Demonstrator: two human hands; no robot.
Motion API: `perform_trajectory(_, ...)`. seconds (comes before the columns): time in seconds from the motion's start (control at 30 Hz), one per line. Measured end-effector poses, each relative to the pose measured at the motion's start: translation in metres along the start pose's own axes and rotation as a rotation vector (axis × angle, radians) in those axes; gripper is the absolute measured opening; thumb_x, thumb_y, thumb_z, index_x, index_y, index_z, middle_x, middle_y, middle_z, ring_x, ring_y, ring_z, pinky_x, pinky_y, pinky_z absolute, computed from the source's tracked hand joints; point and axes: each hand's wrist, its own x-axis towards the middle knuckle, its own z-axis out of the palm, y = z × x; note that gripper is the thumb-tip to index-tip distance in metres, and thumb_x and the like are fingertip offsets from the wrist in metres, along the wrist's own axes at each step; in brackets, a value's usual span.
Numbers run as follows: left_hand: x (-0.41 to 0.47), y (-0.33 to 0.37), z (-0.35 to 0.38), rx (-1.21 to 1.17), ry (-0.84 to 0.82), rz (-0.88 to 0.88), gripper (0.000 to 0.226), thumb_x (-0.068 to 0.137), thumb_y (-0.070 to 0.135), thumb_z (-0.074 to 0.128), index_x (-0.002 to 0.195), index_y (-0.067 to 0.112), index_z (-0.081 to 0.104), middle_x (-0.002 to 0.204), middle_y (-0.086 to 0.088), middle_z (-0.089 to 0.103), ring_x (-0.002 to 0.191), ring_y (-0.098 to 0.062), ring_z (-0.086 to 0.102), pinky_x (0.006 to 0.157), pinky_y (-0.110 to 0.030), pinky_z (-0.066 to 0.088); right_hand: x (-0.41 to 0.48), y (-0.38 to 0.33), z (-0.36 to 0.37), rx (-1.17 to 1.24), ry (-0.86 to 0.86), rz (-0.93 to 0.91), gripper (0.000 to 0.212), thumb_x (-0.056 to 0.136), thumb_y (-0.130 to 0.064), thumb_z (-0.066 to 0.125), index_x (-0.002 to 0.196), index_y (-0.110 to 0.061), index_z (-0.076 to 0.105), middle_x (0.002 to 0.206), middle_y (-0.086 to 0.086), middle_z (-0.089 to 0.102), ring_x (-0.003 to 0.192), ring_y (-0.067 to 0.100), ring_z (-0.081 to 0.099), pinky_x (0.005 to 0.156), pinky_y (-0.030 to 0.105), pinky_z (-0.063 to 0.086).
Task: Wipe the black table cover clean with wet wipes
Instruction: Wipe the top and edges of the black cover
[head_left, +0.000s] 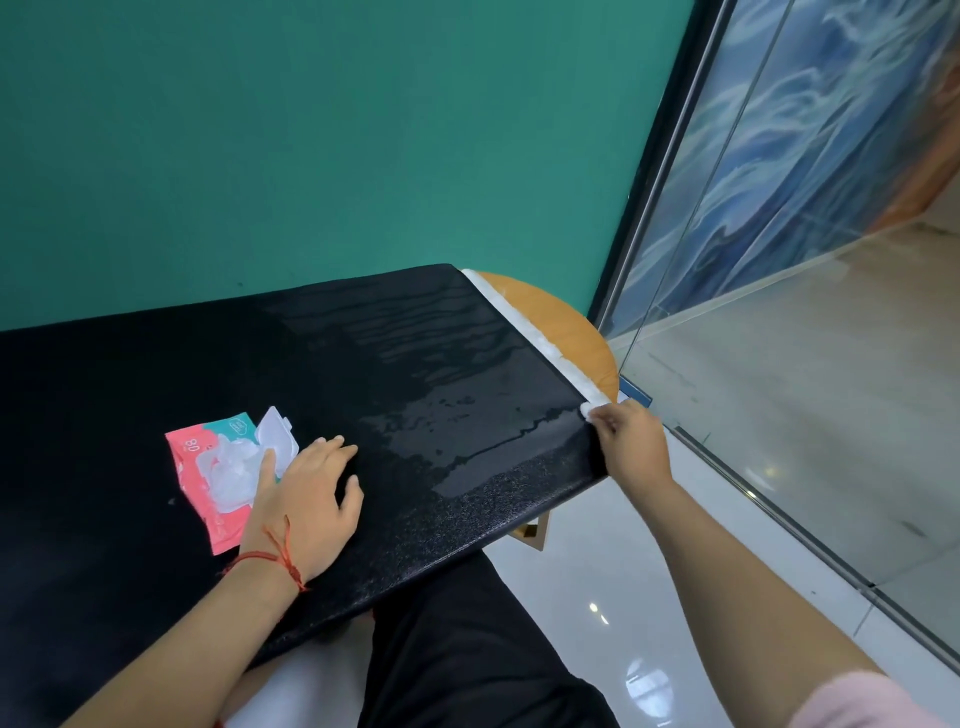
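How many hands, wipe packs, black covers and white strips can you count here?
Hands: 2 (left hand, right hand)
Wipe pack: 1
Black table cover: 1
White strip along the table edge: 1
Total: 5

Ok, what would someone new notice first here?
The black table cover fills the left and middle, its right part gleaming with wet streaks. A pink wet wipes pack lies open on it by the flat left hand, while the right hand pinches a white strip at the near right corner.
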Motion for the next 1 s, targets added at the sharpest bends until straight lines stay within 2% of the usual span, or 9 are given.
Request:
perform_trajectory(0.1, 0.001, 0.001, -0.001, -0.001, -0.002, -0.004, 0.047, 0.105, 0.041, 0.043, 0.15, 0.031, 0.053, 0.159, 0.012, 0.047, 0.154, -0.01, 0.032, 0.129, -0.053, 0.008, 0.011, -0.011, 0.007, -0.033, 0.0, 0.094, 0.025, 0.101, -0.005, 0.06, 0.107, -0.012, 0.083, 0.105, 0.01, 0.069, 0.098, 0.038, 0.066, 0.079, 0.035, 0.046)
perform_trajectory(0.23, 0.001, -0.001, 0.001, -0.008, 0.007, -0.008, 0.047, 0.104, 0.04, 0.044, 0.148, 0.031, 0.054, 0.158, 0.012, 0.048, 0.154, -0.009, 0.033, 0.129, -0.054, 0.007, -0.01, -0.046, 0.024, -0.004, -0.045, 0.081, 0.023, 0.103, -0.014, 0.061, 0.107, -0.018, 0.083, 0.109, 0.011, 0.068, 0.101, 0.037, 0.066, 0.084, 0.042, 0.051)
perform_trajectory(0.4, -0.001, -0.001, 0.004, -0.007, 0.019, -0.005, 0.045, 0.104, 0.039, 0.045, 0.147, 0.03, 0.056, 0.157, 0.012, 0.049, 0.153, -0.01, 0.034, 0.129, -0.054, 0.008, -0.064, -0.113, 0.042, 0.001, -0.203, -0.171, 0.021, 0.1, -0.013, 0.059, 0.095, -0.02, 0.078, 0.092, 0.006, 0.057, 0.085, 0.036, 0.064, 0.074, 0.04, 0.051)
perform_trajectory(0.53, 0.0, 0.0, 0.003, 0.002, 0.018, -0.014, 0.045, 0.104, 0.039, 0.046, 0.147, 0.031, 0.055, 0.158, 0.013, 0.049, 0.153, -0.009, 0.034, 0.129, -0.053, 0.007, -0.116, -0.167, 0.054, 0.111, -0.331, -0.371, 0.023, 0.101, -0.016, 0.058, 0.104, -0.026, 0.077, 0.091, 0.005, 0.055, 0.081, 0.033, 0.063, 0.073, 0.039, 0.053)
perform_trajectory(0.67, -0.001, -0.001, 0.005, 0.009, 0.024, -0.017, 0.044, 0.103, 0.037, 0.05, 0.146, 0.031, 0.057, 0.157, 0.013, 0.05, 0.152, -0.009, 0.036, 0.129, -0.053, 0.011, -0.135, -0.19, 0.065, 0.148, -0.444, -0.466, 0.021, 0.105, -0.02, 0.059, 0.11, -0.022, 0.079, 0.092, 0.002, 0.055, 0.082, 0.027, 0.062, 0.069, 0.031, 0.041)
perform_trajectory(0.8, -0.003, -0.003, 0.005, 0.016, 0.021, -0.013, 0.044, 0.103, 0.038, 0.047, 0.146, 0.032, 0.057, 0.156, 0.014, 0.05, 0.151, -0.009, 0.037, 0.13, -0.052, 0.011, -0.104, -0.167, 0.064, 0.124, -0.376, -0.405, 0.016, 0.101, -0.03, 0.068, 0.094, -0.023, 0.081, 0.087, 0.0, 0.059, 0.08, 0.027, 0.065, 0.073, 0.038, 0.054)
perform_trajectory(1.0, -0.003, -0.002, 0.003, 0.006, 0.018, -0.018, 0.045, 0.104, 0.037, 0.045, 0.147, 0.032, 0.056, 0.158, 0.014, 0.049, 0.153, -0.008, 0.035, 0.13, -0.05, 0.009, -0.013, -0.08, 0.031, -0.051, -0.184, -0.112, 0.016, 0.1, -0.021, 0.068, 0.094, -0.02, 0.083, 0.093, 0.006, 0.064, 0.09, 0.033, 0.068, 0.079, 0.04, 0.053)
